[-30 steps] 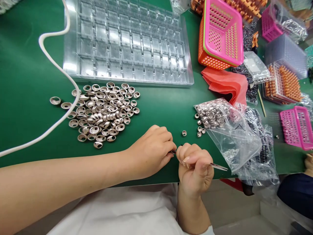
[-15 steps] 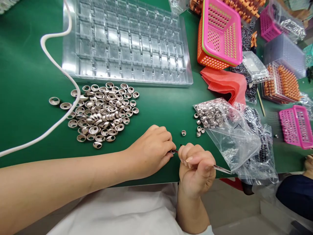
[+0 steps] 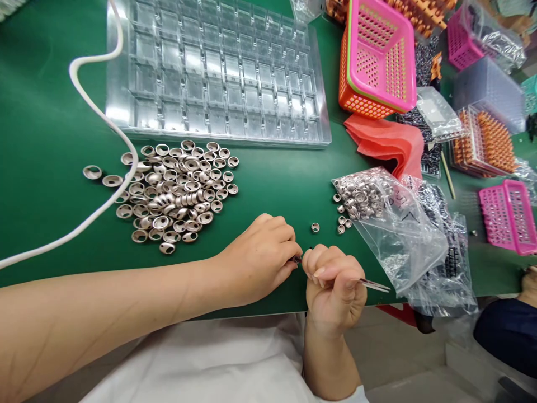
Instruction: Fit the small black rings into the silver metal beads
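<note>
My left hand (image 3: 262,260) is closed in a pinch on a small metal ring (image 3: 297,259), mostly hidden by the fingertips. Close beside it, my right hand (image 3: 335,288) is wrapped round a pair of tweezers (image 3: 375,285), whose split rear end sticks out to the right. Their front end points at the ring, and a tiny dark piece shows near the right fingertips. Behind my left hand lies a heap of silvery metal rings (image 3: 180,193) with holes in them. One loose ring (image 3: 315,227) rests on the table just beyond my right hand.
A clear compartment tray (image 3: 218,78) lies at the back, with a white cable (image 3: 96,115) running left of it. To the right are a plastic bag (image 3: 369,196) of small rings, red cloth (image 3: 388,140) and stacked baskets (image 3: 380,56). A co-worker's sleeve (image 3: 507,333) shows at far right.
My right hand has shifted slightly left toward my left hand, and the rear end of the tweezers has moved left with it. My left hand stays in place.
</note>
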Action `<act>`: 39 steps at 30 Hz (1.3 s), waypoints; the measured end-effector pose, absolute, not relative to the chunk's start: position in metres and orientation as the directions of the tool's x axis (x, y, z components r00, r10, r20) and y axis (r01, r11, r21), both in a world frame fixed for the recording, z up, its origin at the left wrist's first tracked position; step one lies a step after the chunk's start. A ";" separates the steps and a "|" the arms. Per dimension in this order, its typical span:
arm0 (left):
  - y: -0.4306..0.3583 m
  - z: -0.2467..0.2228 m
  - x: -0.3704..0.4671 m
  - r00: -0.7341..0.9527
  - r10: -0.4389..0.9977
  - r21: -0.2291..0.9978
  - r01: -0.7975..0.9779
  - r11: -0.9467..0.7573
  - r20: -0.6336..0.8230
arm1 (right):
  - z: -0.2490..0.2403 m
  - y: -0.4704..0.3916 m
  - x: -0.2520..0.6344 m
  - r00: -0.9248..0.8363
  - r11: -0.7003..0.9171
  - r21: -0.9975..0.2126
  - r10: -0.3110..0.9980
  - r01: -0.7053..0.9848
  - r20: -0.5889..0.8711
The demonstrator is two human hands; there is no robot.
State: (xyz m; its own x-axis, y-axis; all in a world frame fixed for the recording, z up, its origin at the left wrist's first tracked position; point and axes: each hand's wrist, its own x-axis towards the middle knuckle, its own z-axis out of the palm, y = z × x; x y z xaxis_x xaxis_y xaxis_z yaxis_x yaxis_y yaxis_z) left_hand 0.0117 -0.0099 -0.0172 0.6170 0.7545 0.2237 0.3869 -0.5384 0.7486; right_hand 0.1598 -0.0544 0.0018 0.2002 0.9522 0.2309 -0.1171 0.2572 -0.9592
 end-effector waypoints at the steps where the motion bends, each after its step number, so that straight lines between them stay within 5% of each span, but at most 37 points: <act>1: -0.010 -0.016 0.011 0.624 0.754 0.750 0.392 -0.532 0.208 | 0.001 -0.054 0.160 0.202 0.255 -0.960 0.952 -0.112 0.229; 39: -0.010 -0.010 0.010 0.626 0.756 0.773 0.378 -0.509 0.191 | -0.001 -0.057 0.159 0.214 0.259 -0.956 0.950 -0.134 0.228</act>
